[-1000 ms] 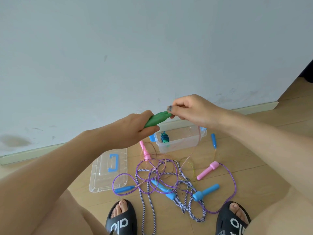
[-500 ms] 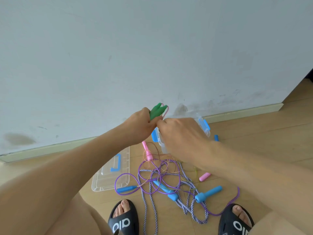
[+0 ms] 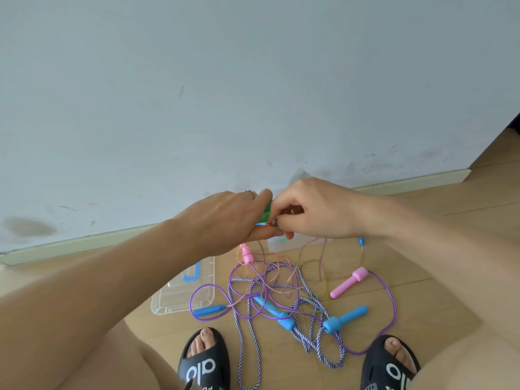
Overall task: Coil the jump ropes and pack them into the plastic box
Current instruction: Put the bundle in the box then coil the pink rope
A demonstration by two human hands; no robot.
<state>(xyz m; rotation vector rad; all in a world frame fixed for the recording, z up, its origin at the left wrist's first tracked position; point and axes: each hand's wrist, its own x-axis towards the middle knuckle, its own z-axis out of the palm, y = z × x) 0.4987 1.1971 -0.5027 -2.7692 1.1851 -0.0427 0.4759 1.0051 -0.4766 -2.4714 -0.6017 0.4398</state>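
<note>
Wooden floor [image 3: 422,249] carries a tangle of ropes [image 3: 281,294] beside the clear lid [image 3: 183,294]. Above the mostly hidden box [image 3: 277,244], left hand [image 3: 225,220] grips green handles [image 3: 267,212]; right hand [image 3: 315,212] fingers pinch them.

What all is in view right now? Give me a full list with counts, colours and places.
green jump-rope handles: count unclear, green, held between both hands
clear plastic box: one, mostly hidden beneath the hands
clear plastic lid with blue handle: one, on the floor at left
pink handles: two, on the floor
blue handles: at least four, on the floor
purple cord: one, looped through the pile
blue-and-white braided rope: one, tangled near the feet
black slides: two, on the feet
left hand: grips the green handles
right hand: pinches at them
</note>
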